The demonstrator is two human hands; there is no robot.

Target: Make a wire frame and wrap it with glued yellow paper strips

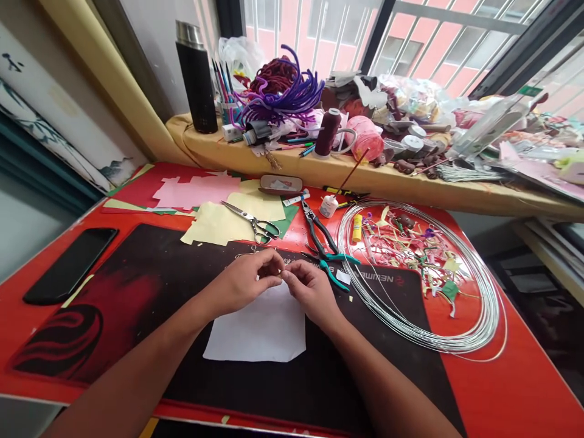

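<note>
Both of my hands meet over a white sheet of paper (255,331) that lies on the black desk mat (182,377). My left hand (249,277) is closed in a pinch, thumb against fingers. Its fingertips touch those of my right hand (314,292), which is pinched too. Whatever small piece is between the fingertips is mostly hidden and too small to name. Just beyond the hands are scissors (250,220) with black handles, lying on yellow paper (214,224). Dark-handled pliers (314,228) and teal-handled pliers (333,274) lie right of them.
A large coil of silver wire (490,304) rings scattered paper scraps on the right. A yellow glue stick (357,228) and white bottle (328,207) stand nearby. A black phone (70,264) lies left. Along the back, the sill holds a tall flask (197,82), purple cords (292,91) and a thread spool (328,131).
</note>
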